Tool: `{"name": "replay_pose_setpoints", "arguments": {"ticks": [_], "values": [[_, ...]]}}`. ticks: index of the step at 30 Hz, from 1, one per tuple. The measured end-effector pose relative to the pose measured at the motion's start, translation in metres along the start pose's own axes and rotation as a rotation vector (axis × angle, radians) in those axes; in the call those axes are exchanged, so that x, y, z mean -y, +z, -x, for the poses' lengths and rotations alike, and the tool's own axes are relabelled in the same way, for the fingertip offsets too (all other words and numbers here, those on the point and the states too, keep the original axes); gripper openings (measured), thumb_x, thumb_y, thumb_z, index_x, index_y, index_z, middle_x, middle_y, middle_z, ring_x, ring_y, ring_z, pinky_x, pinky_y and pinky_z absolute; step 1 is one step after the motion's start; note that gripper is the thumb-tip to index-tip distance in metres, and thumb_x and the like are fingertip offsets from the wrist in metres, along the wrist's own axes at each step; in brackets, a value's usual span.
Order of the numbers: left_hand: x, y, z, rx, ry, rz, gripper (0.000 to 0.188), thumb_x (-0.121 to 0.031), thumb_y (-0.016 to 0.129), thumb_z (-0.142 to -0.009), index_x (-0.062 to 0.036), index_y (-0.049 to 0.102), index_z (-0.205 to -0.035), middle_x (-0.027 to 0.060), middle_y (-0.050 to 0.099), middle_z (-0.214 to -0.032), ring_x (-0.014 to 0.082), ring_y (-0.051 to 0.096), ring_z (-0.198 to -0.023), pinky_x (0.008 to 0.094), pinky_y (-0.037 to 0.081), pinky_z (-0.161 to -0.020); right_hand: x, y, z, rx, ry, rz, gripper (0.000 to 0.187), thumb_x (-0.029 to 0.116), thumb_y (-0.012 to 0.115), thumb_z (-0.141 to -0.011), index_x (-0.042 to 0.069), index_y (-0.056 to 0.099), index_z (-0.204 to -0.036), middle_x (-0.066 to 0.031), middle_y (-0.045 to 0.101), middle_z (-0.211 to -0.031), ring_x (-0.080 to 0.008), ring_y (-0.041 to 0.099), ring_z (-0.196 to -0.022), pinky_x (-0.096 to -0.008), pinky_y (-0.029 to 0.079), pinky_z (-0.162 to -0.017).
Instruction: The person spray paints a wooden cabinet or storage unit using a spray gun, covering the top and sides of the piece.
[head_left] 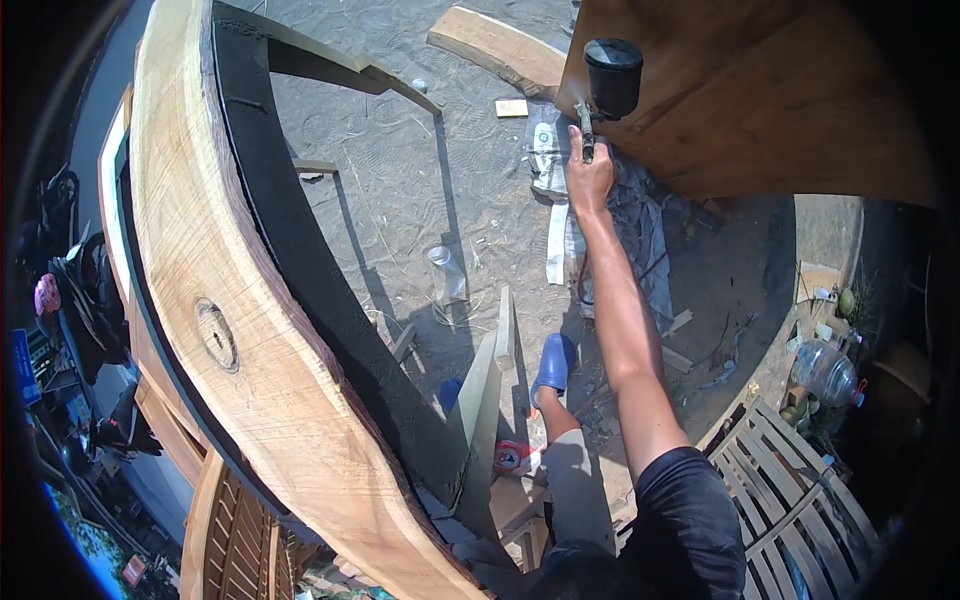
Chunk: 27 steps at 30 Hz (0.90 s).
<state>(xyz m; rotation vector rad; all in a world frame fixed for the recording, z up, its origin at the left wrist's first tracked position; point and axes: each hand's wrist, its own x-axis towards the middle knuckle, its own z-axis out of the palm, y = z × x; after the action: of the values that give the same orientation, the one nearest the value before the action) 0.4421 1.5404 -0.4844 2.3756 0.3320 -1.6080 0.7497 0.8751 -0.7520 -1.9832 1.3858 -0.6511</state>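
Note:
My right hand (591, 182) is closed around the handle of a spray gun (613, 78) with a black cup on top. My arm is stretched out far from the body. The gun is at the left edge of a large brown wooden panel (790, 100), and a faint haze shows by its nozzle. To my left runs a long pale wood slab (215, 230) with a wavy natural edge and a dark knot. My left hand is outside the picture.
Sandy ground holds a cut plank (500, 45), a clear plastic cup (448, 272) and crumpled sacking (645, 225). My blue clog (554, 362) stands near wood offcuts. At right are a slatted wooden piece (790, 490) and a big water bottle (826, 372). Motorbikes (95, 310) stand far left.

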Motion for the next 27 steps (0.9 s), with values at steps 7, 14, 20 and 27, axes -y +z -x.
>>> {"name": "replay_pose_setpoints", "arguments": {"ticks": [7,14,20,27], "values": [[0.032,-0.016,0.002,0.027,0.108,0.002,0.052,-0.03,0.057,-0.099,-0.0057,0.052,-0.145,0.0276,0.055,-0.143,0.0434,0.051,-0.135,0.048,0.045,-0.11,0.12,-0.099,-0.009,-0.179,-0.243,-0.111,0.057,0.055,0.067,-0.099,-0.002,0.066,-0.091,-0.0187,0.063,-0.064,-0.0326,0.06,-0.056,-0.0462,0.047,-0.058],[0.061,-0.043,-0.01,0.075,0.217,-0.047,0.053,-0.029,0.058,-0.098,-0.006,0.051,-0.146,0.0278,0.055,-0.144,0.0432,0.051,-0.136,0.0481,0.044,-0.111,0.238,-0.193,-0.01,-0.209,-0.267,-0.097,0.057,0.057,0.066,-0.099,0.001,0.066,-0.091,-0.0136,0.06,-0.065,-0.0278,0.058,-0.058,-0.0435,0.046,-0.058],[0.054,-0.06,-0.025,0.05,0.236,0.003,0.059,-0.03,0.059,-0.097,-0.008,0.047,-0.151,0.0286,0.054,-0.145,0.0432,0.05,-0.138,0.0472,0.043,-0.113,0.342,-0.269,-0.009,-0.261,-0.29,-0.066,0.055,0.057,0.066,-0.098,0.003,0.065,-0.089,-0.0109,0.057,-0.064,-0.0252,0.056,-0.057,-0.0409,0.044,-0.057],[0.041,-0.088,-0.018,0.142,0.152,0.111,0.067,-0.038,0.058,-0.099,-0.0094,0.041,-0.158,0.0265,0.049,-0.153,0.0395,0.047,-0.143,0.0419,0.038,-0.118,0.439,-0.342,-0.009,-0.361,-0.39,-0.029,0.057,0.057,0.067,-0.098,0.002,0.063,-0.085,-0.0134,0.06,-0.062,-0.03,0.06,-0.057,-0.0429,0.046,-0.059]]}}
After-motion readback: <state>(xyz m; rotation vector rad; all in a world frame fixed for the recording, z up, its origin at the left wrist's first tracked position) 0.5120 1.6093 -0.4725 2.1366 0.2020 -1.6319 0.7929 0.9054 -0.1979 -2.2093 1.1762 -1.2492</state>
